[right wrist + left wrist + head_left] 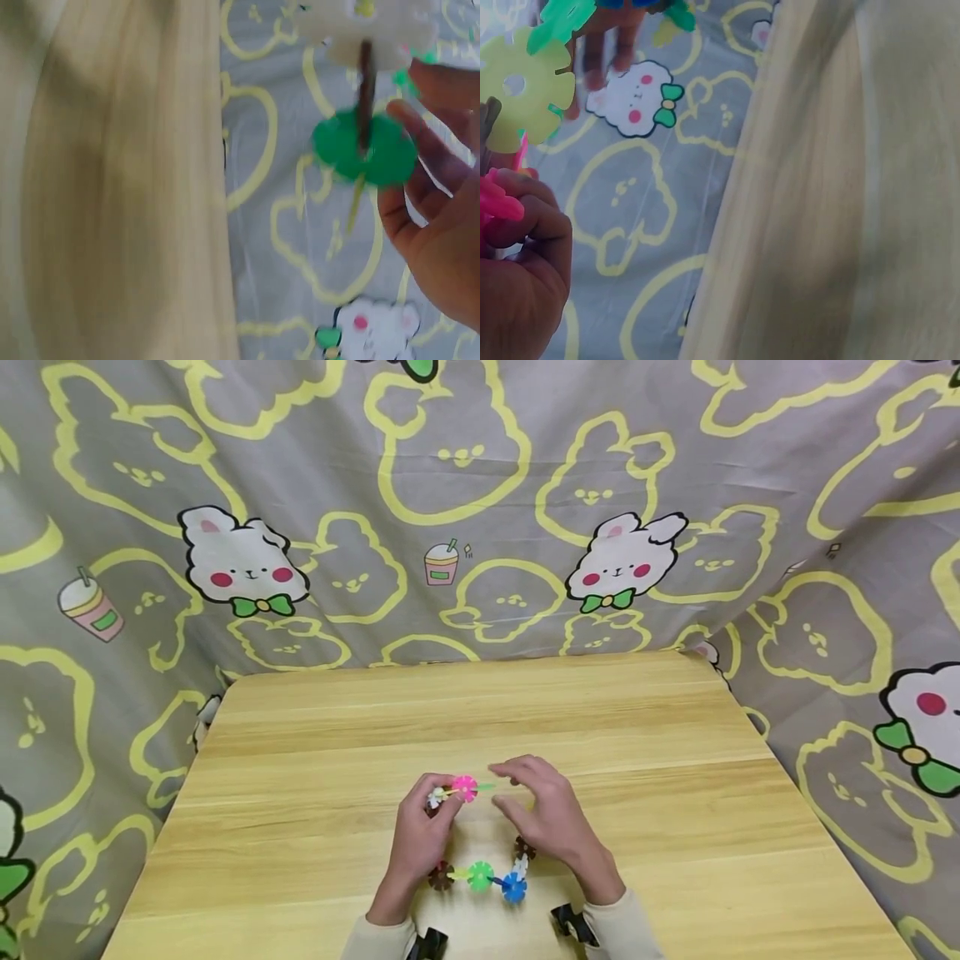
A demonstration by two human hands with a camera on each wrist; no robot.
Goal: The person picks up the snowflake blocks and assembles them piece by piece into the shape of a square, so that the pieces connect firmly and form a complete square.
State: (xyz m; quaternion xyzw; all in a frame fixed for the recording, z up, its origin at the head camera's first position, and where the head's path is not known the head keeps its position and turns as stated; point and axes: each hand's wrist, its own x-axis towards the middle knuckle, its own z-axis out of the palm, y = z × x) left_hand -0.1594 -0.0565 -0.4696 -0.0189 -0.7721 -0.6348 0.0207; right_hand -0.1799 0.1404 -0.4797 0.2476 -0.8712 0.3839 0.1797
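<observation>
My left hand [426, 827] pinches a chain of notched plastic discs at a pink disc [465, 788]. A green disc [486, 787], seen edge-on, juts from it towards my right hand [551, 814]. That hand hovers just beyond the green tip, thumb and fingers spread apart. Nearer the body, the chain shows a brown disc [441, 876], a bright green disc [480, 876] and a blue disc [513, 887]. In the left wrist view a pale yellow disc [544, 71] stands above the gripping fingers. A blurred green disc [337, 146] overlaps the right fingers in the right wrist view.
The wooden table [300, 760] spreads out around both hands. A patterned grey curtain [495, 485] hangs along its back and sides. Black wrist devices sit at the left cuff [378, 939] and the right cuff [622, 927].
</observation>
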